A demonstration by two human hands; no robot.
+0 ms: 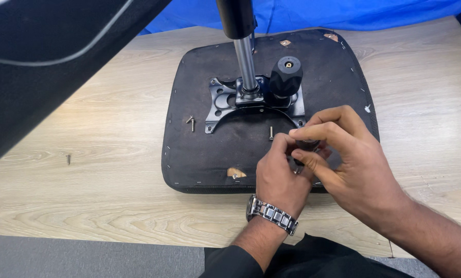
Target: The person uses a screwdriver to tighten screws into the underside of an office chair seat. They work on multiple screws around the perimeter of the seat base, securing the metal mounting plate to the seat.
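Pale wood-grain flooring [112, 154] carries a black upturned seat cushion [199, 154], with blue cloth [313, 13] behind it. Far left a lone screw [68, 159] lies on the boards; two more screws [191, 122] rest on the cushion beside the black metal bracket [221, 100], where a chrome column [246, 62] and a round black knob [286, 76] stand. Another bolt [271, 133] lies below the bracket. The left hand [279, 177], a steel watch [271, 213] on its wrist, and the right hand [351, 164] pinch a small dark part [307, 145] together over the cushion's near right area, fingers closed on it.
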